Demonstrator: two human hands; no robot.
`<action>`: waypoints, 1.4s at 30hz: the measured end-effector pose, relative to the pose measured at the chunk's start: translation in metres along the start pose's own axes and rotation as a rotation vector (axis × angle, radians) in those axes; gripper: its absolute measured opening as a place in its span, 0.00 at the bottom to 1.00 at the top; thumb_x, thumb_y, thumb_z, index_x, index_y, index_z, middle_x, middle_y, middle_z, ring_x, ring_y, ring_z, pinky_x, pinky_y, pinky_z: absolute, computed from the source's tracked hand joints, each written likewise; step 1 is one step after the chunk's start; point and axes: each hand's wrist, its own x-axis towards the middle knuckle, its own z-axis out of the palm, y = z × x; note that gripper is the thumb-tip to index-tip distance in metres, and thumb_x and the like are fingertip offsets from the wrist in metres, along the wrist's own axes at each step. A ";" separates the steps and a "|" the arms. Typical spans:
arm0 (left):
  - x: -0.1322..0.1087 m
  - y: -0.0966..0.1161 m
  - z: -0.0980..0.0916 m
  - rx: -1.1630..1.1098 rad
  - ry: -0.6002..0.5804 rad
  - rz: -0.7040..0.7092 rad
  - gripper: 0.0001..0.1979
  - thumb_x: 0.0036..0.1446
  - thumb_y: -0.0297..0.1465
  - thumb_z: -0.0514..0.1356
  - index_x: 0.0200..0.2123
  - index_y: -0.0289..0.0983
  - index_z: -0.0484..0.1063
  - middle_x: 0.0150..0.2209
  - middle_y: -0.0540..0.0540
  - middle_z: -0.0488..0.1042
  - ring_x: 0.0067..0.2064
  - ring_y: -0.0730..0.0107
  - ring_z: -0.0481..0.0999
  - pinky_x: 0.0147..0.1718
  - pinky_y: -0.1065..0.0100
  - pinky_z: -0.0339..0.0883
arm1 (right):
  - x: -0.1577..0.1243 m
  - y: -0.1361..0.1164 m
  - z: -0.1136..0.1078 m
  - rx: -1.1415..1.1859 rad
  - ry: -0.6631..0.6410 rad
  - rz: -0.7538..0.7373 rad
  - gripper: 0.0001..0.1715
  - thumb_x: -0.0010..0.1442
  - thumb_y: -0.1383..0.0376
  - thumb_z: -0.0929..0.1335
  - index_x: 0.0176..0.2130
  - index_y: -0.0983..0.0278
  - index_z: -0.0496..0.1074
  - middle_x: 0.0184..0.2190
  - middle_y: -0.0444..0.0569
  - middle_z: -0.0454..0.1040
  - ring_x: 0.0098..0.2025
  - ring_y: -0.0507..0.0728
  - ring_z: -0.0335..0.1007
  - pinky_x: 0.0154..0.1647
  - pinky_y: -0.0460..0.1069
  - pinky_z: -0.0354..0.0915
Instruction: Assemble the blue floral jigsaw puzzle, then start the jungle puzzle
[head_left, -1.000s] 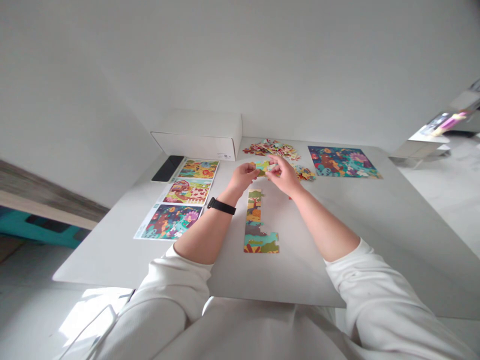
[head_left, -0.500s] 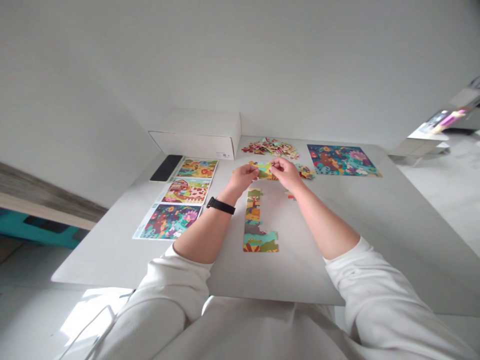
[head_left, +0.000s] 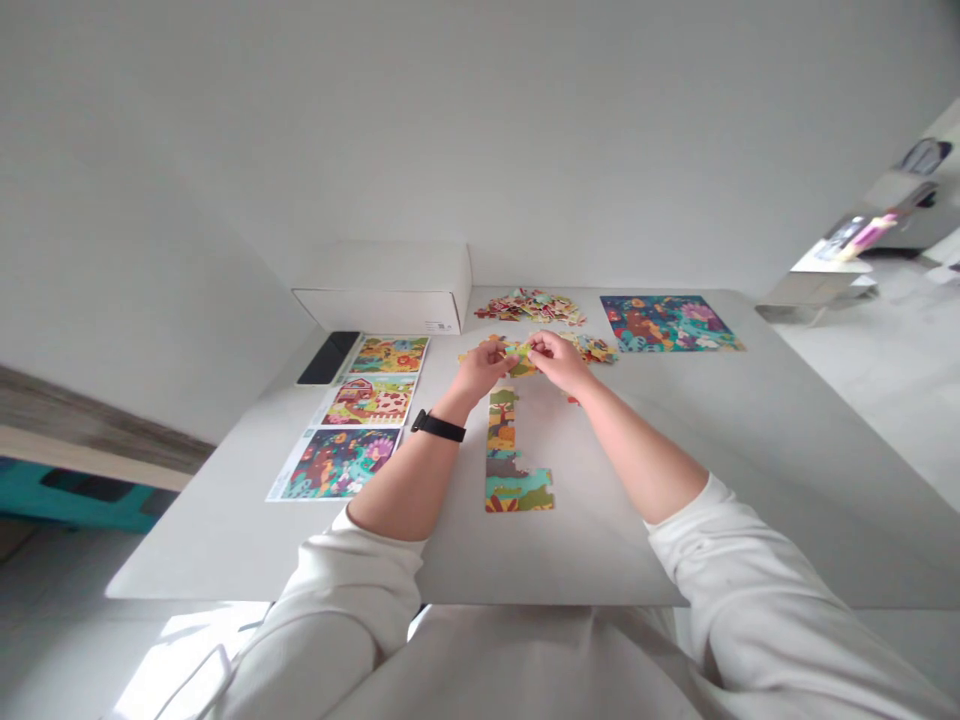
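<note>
My left hand (head_left: 481,368) and my right hand (head_left: 559,360) meet above the table, fingertips pinched on a green and yellow puzzle piece (head_left: 520,352) between them. Fingers cover part of it, so I cannot tell whether it is one piece or two. Just below lies a joined L-shaped strip of puzzle (head_left: 501,440), with a tree at its top and a crocodile at its foot. Loose puzzle pieces (head_left: 598,349) lie behind my right hand. A small red piece (head_left: 573,400) shows partly beside my right forearm.
A heap of puzzle pieces (head_left: 531,306) lies at the back, beside a white box (head_left: 382,290). A finished-looking dark blue puzzle (head_left: 671,323) is at the back right. On the left are a sheet of three reference pictures (head_left: 369,400) and a black phone (head_left: 328,358).
My hands have drawn slightly closer together around the piece. The whole view has shifted a little with my head. The L-shaped strip stays as it was.
</note>
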 end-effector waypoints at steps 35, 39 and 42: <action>-0.130 0.029 0.032 0.559 -0.469 0.287 0.11 0.63 0.35 0.62 0.38 0.39 0.85 0.34 0.47 0.85 0.34 0.66 0.79 0.36 0.68 0.66 | -0.174 -0.038 -0.044 0.051 -0.463 0.289 0.24 0.55 0.53 0.80 0.44 0.62 0.75 0.29 0.41 0.76 0.26 0.51 0.71 0.27 0.45 0.67; -0.131 0.028 0.032 0.588 -0.479 0.277 0.10 0.62 0.37 0.64 0.38 0.39 0.85 0.34 0.47 0.85 0.34 0.66 0.79 0.36 0.67 0.66 | -0.176 -0.039 -0.044 0.011 -0.493 0.327 0.22 0.55 0.54 0.79 0.43 0.62 0.75 0.29 0.41 0.77 0.26 0.51 0.71 0.26 0.45 0.66; -0.131 0.028 0.033 0.624 -0.490 0.297 0.10 0.62 0.36 0.64 0.38 0.39 0.85 0.35 0.46 0.85 0.36 0.65 0.80 0.37 0.67 0.67 | -0.177 -0.036 -0.043 -0.059 -0.483 0.359 0.20 0.56 0.55 0.79 0.43 0.62 0.75 0.26 0.40 0.76 0.24 0.51 0.70 0.26 0.45 0.64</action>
